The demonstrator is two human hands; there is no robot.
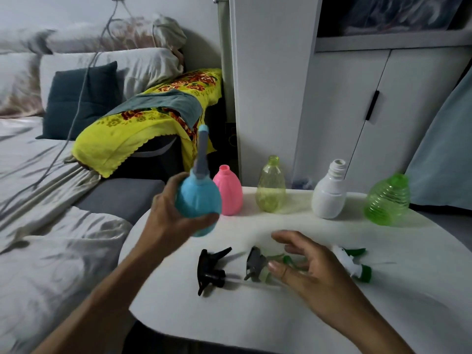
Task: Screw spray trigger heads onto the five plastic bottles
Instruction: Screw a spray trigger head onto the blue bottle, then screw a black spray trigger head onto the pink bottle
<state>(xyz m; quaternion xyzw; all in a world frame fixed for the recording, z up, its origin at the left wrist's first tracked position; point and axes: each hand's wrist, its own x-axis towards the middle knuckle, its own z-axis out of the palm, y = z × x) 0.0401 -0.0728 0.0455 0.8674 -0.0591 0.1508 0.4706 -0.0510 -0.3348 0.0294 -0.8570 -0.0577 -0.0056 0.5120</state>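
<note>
Left hand (169,213) grips blue bottle (198,200), neck up.

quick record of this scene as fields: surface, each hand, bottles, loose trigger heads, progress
surface: white table
left hand: holds blue bottle in the air, a spray head already on it
right hand: open, fingers spread over grey trigger head
bottles standing, necks bare: pink bottle, yellow-green bottle, white bottle, green ribbed bottle
other loose heads: black trigger head, white-green trigger head
progress: four bottles lack heads
</note>
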